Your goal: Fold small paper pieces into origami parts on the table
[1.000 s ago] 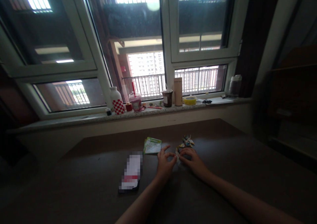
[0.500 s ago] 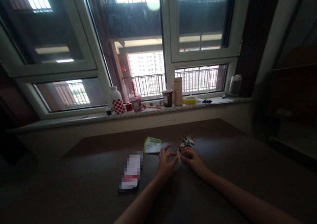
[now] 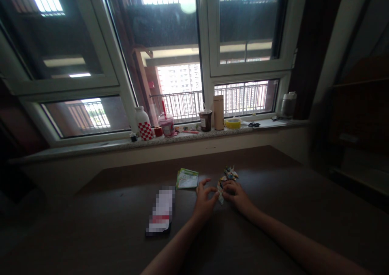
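**Both hands close on a small folded paper piece at the far middle of the counter**

The folded paper piece [image 3: 221, 194] lies on the dark counter [image 3: 273, 226], just right of the green-and-white packet [image 3: 187, 179], which serves as landmark here. It looks light, thin and easily creased; it would slide on the smooth top, so pinching it at its edges, not its middle, seems the safer hold. The right hand [image 3: 238, 196] rests on its right side with fingers curled over it, pinching its edge as far as the dim view shows. The left hand [image 3: 204, 202], below the packet and to its right, has fingers bent and partly spread, fingertips at the paper's left edge; whether it truly grips cannot be told. A colourful heap of folded bits [image 3: 229, 172] sits to the right of the packet, beyond the right hand. A blurred-out flat object [image 3: 161, 210] lies below and left of the packet.

Against half a second ago, the right hand has crept slightly leftward toward the packet, and more pale paper shows between the two hands; the packet and heap have not moved.
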Motion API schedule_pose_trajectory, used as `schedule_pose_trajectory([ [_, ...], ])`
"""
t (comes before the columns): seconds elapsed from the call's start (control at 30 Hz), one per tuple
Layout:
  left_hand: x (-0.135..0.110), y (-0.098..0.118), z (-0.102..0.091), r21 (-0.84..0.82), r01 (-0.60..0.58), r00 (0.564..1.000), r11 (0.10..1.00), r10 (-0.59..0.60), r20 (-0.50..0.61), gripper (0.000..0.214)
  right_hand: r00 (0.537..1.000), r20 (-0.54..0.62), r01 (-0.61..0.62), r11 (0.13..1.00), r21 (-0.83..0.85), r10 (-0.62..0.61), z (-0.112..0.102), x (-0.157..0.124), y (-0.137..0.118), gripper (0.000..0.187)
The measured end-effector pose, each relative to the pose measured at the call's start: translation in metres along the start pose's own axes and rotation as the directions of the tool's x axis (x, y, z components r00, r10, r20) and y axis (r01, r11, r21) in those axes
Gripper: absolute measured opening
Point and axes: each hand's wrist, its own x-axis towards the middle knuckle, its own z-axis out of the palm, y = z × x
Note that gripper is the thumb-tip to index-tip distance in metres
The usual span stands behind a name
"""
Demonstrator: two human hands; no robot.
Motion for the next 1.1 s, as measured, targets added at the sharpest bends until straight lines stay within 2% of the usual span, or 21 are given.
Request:
schedule_pose_trajectory([
  [0.33,0.000,-0.002,0.000,-0.022,0.051,0.996,0.998,-0.053,-0.065,0.007,1.000,-0.017,0.005,0.999,0.032,-0.004,-0.002,-0.003,-0.013,0.030],
  [0.63,0.000,-0.001,-0.002,-0.034,0.056,0.994,0.998,-0.059,-0.089,0.007,0.999,-0.044,-0.024,1.000,0.013,0.025,-0.004,-0.002,-0.008,0.030],
  [0.9,-0.001,0.001,-0.002,-0.024,0.061,0.995,0.998,-0.063,-0.082,0.007,1.000,-0.004,0.027,0.999,0.026,-0.027,-0.002,-0.001,-0.009,0.026],
  [1.1,-0.002,0.002,-0.002,0.004,0.042,0.994,0.999,-0.041,-0.100,0.007,0.998,-0.037,0.056,0.998,0.038,-0.055,-0.001,-0.001,-0.011,0.032],
])
